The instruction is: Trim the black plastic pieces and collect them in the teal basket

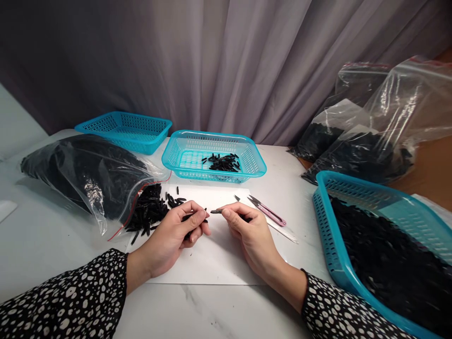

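Observation:
My left hand [183,223] is closed around several small black strips [189,219], whose ends poke out between the fingers. My right hand [247,230] pinches one slim dark strip [216,211] between thumb and forefinger, pointing at the left fingertips with a small gap between. More dark material shows under its curled fingers, mostly hidden. Both hands hover over a white sheet [212,270]. Beside the left hand lies a loose heap of black strips [148,207], spilling from the mouth of a clear zip bag [95,176] filled with the same dark pieces.
Pink-handled thread snips [267,210] and a slim blade with a pale handle [282,229] lie right of the hands. Ahead, a blue basket [212,175] holds some strips; another blue basket [155,141] stands behind the bag. A fuller basket [326,230] and filled bags [356,150] are at right.

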`<state>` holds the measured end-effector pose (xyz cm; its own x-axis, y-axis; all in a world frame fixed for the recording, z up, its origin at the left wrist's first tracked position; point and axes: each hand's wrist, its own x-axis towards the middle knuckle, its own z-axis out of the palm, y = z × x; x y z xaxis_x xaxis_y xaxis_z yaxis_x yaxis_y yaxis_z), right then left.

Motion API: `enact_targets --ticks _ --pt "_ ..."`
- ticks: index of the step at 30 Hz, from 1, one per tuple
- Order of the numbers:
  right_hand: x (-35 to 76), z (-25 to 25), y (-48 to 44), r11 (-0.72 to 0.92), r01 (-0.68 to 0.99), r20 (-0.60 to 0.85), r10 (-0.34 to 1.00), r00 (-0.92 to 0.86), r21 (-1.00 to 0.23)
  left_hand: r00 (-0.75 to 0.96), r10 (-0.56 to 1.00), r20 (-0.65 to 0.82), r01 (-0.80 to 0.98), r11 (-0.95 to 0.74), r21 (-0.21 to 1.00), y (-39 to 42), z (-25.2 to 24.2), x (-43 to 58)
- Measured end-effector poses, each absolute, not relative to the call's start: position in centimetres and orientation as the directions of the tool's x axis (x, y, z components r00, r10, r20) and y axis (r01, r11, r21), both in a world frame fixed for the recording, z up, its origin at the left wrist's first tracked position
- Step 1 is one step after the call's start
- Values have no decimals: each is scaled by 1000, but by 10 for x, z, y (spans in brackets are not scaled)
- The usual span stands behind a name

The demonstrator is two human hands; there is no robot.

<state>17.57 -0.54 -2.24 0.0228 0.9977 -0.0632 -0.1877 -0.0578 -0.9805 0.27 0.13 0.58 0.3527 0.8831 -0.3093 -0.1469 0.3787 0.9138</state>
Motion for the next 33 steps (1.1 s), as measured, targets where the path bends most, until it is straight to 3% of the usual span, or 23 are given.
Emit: enact_targets --ticks 6,12,21,29,33 --pt "175 -22 -6 -70 -222 -71 997 -4 -972 365 881 -300 -133 369 920 1 6 3" --pt "174 -21 -7 -160 -422 -114 985 -133 -892 369 871 -323 -94 381 920 2 5 3" --pt "174 -26 -7 -75 -307 -44 993 -108 -949 379 866 -327 -81 383 920 1 6 3" --pt "174 -19 -7 -216 -535 -84 962 -261 -817 385 871 -305 -27 341 940 0 4 3" --pt "174 -21 -6 -192 -484 -71 964 -256 -854 410 864 -293 -31 334 942 0 4 4"
